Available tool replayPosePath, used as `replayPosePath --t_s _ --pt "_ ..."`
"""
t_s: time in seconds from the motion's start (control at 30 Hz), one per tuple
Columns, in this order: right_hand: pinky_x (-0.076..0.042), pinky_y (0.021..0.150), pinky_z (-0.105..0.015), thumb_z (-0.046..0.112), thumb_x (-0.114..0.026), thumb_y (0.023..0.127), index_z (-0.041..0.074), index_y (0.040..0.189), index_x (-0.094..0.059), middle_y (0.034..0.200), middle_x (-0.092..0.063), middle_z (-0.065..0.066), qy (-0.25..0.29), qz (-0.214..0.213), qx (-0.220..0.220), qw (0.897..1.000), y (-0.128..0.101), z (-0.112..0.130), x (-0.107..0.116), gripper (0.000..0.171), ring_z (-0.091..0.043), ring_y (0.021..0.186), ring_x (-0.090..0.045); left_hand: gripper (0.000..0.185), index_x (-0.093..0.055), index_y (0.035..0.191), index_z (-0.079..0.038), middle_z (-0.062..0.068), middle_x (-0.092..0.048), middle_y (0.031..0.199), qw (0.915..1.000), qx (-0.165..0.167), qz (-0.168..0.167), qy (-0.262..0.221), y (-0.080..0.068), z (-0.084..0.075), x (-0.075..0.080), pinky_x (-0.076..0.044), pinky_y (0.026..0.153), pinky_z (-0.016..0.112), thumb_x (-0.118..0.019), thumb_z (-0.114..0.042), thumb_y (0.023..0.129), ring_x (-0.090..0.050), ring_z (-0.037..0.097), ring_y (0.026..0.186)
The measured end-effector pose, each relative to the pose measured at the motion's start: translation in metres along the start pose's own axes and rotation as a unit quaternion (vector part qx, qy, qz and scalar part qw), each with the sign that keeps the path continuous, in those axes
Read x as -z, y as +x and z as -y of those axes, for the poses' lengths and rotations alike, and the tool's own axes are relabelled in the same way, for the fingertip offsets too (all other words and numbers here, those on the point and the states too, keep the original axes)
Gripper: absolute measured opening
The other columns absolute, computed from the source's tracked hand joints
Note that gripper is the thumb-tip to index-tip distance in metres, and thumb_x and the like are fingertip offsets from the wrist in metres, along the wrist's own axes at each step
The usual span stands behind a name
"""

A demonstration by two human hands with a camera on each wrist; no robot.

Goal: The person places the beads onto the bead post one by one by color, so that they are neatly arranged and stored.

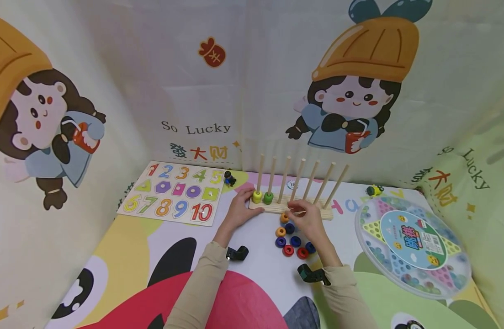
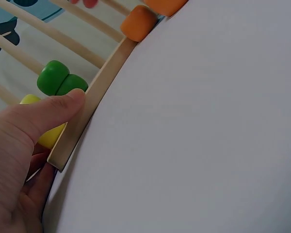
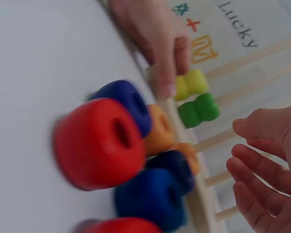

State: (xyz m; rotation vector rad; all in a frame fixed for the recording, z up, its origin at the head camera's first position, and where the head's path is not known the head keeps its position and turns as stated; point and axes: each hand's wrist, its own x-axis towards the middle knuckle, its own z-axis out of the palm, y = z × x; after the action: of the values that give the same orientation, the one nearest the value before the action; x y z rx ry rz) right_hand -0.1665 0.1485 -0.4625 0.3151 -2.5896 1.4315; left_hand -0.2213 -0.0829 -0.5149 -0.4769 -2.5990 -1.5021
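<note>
Head view: left hand [image 1: 238, 210] grips pale wooden peg rack [image 1: 273, 208], far edge of tabletop [image 1: 252, 233], likely steadying; right hand [image 1: 308, 221] loose, empty.

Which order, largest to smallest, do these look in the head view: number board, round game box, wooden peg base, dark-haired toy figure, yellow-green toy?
1. round game box
2. number board
3. wooden peg base
Unranked last: dark-haired toy figure and yellow-green toy, too alike.
</note>
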Motion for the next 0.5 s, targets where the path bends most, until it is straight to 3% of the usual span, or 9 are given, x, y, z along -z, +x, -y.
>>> replayPosePath --t_s 0.17,0.5 --pt "-0.06 0.08 -0.042 0.0 -0.077 0.082 -0.005 0.108 -0.07 0.1 -0.071 -0.016 -0.012 0.02 -0.026 0.999 -0.004 -0.008 -0.009 0.027 -0.031 0.091 -0.068 0.071 -0.053 0.135 0.009 0.019 -0.05 0.14 1.0 0.002 0.0 0.003 0.0 0.0 0.0 -0.042 0.11 0.038 -0.085 -0.02 0.079 -0.048 0.033 0.131" --pt "-0.058 0.08 -0.044 0.01 -0.083 0.078 0.003 0.101 -0.072 0.098 -0.07 -0.01 -0.069 0.02 -0.062 0.995 -0.007 -0.008 -0.016 0.026 -0.027 0.088 -0.069 0.072 -0.053 0.136 0.008 0.018 -0.049 0.142 0.9999 0.012 0.006 -0.002 0.001 -0.001 0.001 -0.04 0.111 0.036 -0.085 -0.02 0.078 -0.047 0.032 0.132"
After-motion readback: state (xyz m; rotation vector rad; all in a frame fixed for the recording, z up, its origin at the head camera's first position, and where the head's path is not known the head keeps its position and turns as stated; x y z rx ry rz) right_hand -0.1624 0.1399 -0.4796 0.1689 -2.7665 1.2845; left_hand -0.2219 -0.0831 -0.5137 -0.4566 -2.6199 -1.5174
